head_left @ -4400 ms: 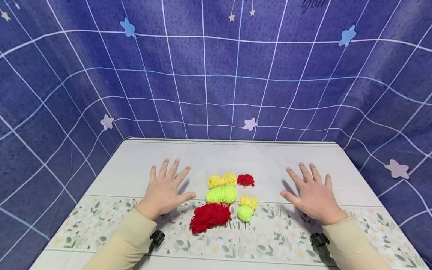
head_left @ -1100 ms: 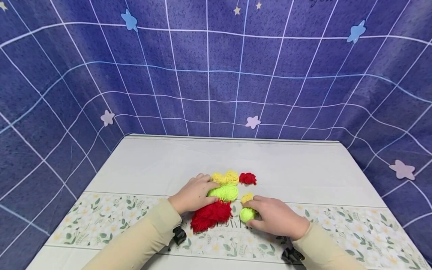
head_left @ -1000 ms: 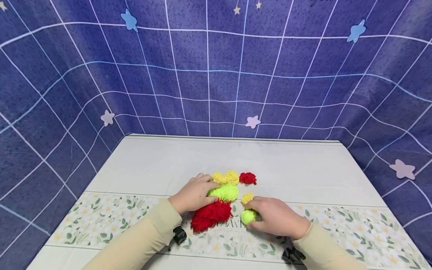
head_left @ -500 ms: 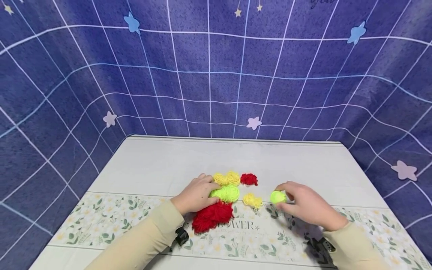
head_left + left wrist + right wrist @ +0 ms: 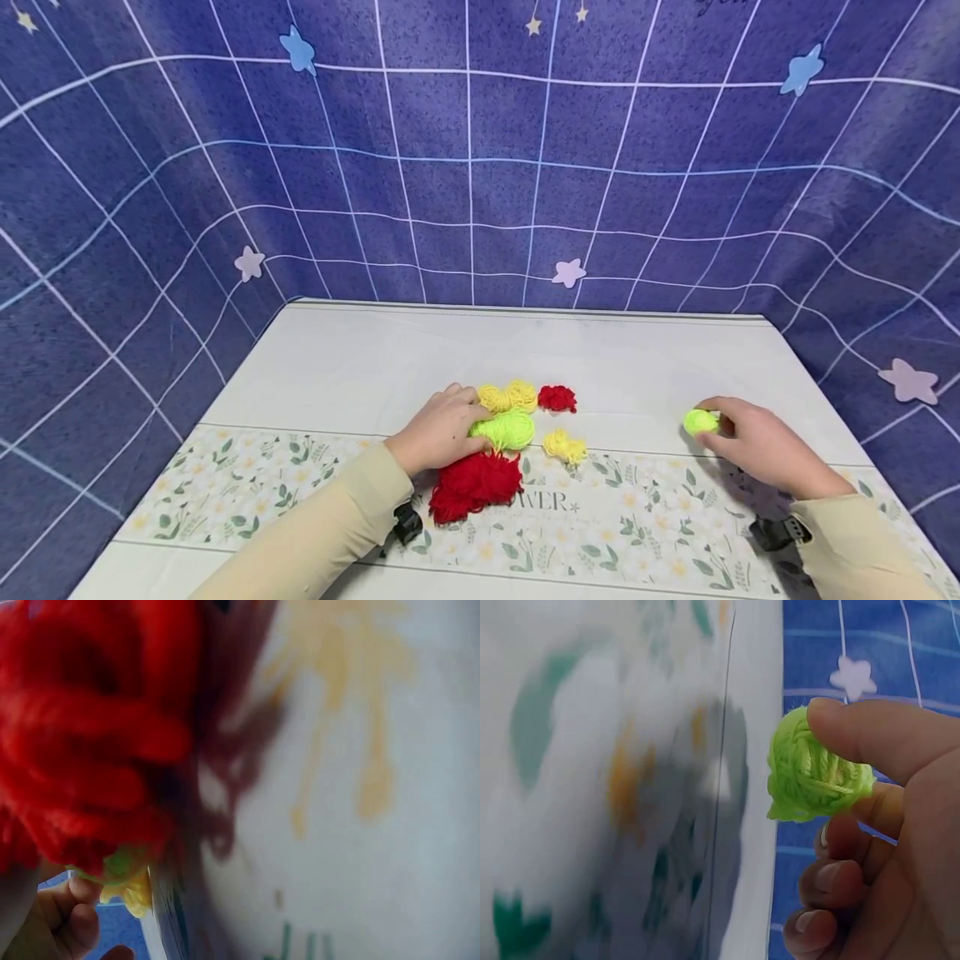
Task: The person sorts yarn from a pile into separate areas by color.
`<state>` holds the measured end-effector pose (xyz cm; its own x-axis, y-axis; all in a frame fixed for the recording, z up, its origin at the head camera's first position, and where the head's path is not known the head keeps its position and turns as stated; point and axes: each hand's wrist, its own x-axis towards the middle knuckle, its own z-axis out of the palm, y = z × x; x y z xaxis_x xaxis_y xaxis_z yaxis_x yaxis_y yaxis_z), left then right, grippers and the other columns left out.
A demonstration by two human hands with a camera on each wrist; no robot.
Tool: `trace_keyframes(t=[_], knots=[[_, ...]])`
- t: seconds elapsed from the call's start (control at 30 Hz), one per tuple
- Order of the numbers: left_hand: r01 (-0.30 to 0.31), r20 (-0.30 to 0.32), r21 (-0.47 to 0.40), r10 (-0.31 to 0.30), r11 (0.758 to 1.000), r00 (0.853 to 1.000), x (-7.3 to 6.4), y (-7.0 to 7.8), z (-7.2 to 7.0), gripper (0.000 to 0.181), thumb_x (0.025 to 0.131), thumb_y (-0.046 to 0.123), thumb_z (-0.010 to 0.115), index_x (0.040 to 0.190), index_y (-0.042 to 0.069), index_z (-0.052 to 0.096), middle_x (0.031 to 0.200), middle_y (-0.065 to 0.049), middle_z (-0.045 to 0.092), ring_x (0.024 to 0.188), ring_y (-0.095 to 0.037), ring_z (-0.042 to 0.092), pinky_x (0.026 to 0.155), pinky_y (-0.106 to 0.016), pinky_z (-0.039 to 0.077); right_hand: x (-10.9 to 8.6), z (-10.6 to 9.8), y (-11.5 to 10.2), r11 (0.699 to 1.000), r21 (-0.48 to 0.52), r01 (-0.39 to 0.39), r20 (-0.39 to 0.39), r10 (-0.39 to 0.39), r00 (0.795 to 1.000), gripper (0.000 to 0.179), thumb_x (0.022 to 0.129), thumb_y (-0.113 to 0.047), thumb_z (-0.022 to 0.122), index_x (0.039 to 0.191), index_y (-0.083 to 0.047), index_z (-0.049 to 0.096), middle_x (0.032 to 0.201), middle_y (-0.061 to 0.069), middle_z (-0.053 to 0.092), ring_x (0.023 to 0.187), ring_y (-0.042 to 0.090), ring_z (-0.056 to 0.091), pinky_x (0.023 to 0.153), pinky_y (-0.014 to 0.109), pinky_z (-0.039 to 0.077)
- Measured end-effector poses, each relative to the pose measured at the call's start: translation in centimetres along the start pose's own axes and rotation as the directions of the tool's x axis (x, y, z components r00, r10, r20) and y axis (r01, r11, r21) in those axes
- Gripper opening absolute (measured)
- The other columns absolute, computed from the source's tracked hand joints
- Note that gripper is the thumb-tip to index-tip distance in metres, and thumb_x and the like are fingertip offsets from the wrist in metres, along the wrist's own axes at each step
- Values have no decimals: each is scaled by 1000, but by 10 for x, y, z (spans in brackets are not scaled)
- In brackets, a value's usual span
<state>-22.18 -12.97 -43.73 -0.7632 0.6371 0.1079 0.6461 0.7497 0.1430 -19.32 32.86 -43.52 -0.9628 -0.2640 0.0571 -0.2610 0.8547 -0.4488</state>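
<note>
On floral tablecloth (image 5: 637,521), large green skein (image 5: 512,430), long axis sideways.

Matt, ridged yarn forms the green ball (image 5: 701,422) at four o'clock; the red skein (image 5: 476,486) at six looks fuzzy. The tabletop (image 5: 405,346) looks smooth.

Behind the far edge of the white table (image 5: 360,350), a deep-blue curtain (image 5: 495,200) ruled with white and light-blue lines. Printed on it, a blue star (image 5: 297,50) high above the far left corner, a second blue star (image 5: 802,70) high above the far right corner. Across the table, left edge to right, a flowered band (image 5: 637,517) with dark lettering (image 5: 547,502), partly hidden.
</note>
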Motion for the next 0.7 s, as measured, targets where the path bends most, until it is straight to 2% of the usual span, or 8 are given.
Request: trace_keyframes(t=[0.13, 0.3, 0.47, 0.57, 0.7], knots=[[6, -23, 17, -5, 1000, 1000, 1, -1, 0, 39, 89, 40, 77, 118, 16, 77, 95, 3, 56, 85, -16, 45, 71, -32, 40, -5, -1, 13, 1000, -9, -30, 7, 30, 1000, 41, 95, -25, 73, 129, -5, 63, 72, -2, 47, 58, 12, 40, 54, 30, 33], [0, -49, 33, 2, 999, 999, 0, -3, -3, 37, 89, 41, 77, 115, 16, 77, 94, 4, 56, 83, -16, 45, 71, -33, 40, -8, 0, 21, 999, 1, -53, 60, 53, 997, 50, 96, -31, 71, 135, -1, 59, 75, -3, 50, 61, 13, 43, 54, 31, 34], [-9, -77, 48, 13, 999, 997, -2, 0, -14, 36, 88, 42, 77, 114, 17, 77, 92, 5, 54, 81, -15, 44, 69, -32, 39, -9, 1, 27, 998, -2, -70, 84, 70, 994, 57, 97, -37, 69, 139, -2, 56, 76, -3, 54, 63, 14, 46, 56, 32, 36], [-22, -92, 30, 25, 999, 995, -3, 8, -24, 36, 89, 42, 77, 115, 16, 76, 90, 5, 52, 80, -15, 42, 68, -31, 38, -9, 2, 28, 997, 0, -71, 87, 71, 994, 58, 97, -36, 70, 140, -1, 55, 76, -3, 53, 63, 14, 46, 56, 32, 37], [-48, -110, -4, 47, 999, 993, -3, 29, -40, 33, 90, 38, 76, 113, 14, 76, 89, 5, 52, 81, -15, 45, 69, -31, 39, -9, 2, 29, 997, 22, -68, 85, 66, 994, 67, 95, -38, 71, 145, 1, 49, 73, -1, 51, 60, 14, 44, 51, 31, 37]])
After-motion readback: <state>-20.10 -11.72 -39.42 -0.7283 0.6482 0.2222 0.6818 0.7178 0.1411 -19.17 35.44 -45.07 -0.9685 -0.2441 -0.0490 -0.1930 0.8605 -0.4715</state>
